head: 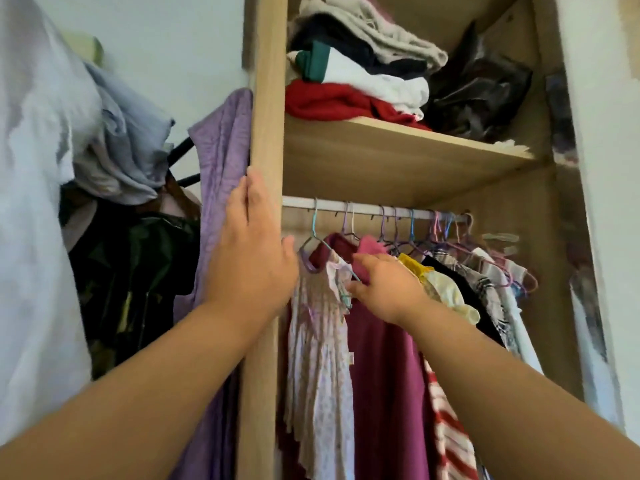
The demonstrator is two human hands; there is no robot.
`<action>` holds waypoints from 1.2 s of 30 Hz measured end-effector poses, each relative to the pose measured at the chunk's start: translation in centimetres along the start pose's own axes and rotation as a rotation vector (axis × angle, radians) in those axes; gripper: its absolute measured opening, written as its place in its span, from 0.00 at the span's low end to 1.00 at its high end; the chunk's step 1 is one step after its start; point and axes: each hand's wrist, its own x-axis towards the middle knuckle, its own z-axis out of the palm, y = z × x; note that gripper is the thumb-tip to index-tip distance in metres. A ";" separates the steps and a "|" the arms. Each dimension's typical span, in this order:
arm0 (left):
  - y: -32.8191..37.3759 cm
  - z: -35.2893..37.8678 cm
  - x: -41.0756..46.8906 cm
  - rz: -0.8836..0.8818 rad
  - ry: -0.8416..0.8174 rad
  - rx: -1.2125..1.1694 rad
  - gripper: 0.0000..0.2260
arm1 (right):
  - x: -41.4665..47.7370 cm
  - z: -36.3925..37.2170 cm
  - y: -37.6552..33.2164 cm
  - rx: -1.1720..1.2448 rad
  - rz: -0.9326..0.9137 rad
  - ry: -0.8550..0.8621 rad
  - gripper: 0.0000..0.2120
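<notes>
I face an open wooden wardrobe. My left hand [251, 251] lies flat, fingers straight, against the wardrobe's left upright panel [268, 98]. My right hand [384, 289] reaches in among the hanging clothes and grips the shoulder of a maroon garment [384, 375] together with the teal wire hanger [313, 233] of the pale floral dress [320, 358] beside it. Both garments hang from the white rail [367, 206]. Which of the two the fingers really hold is hard to tell.
More clothes on coloured hangers fill the rail to the right, with a red-and-white striped piece [450, 438] lower down. Folded clothes [356, 71] and a black plastic bag [481, 88] sit on the shelf above. A purple cloth [221, 174] hangs over the panel's outer side, next to heaped garments [124, 157].
</notes>
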 end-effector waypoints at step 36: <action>1.1 -0.1 -0.2 -0.122 0.061 0.110 0.37 | -1.8 -4.4 7.1 0.130 0.101 0.217 0.09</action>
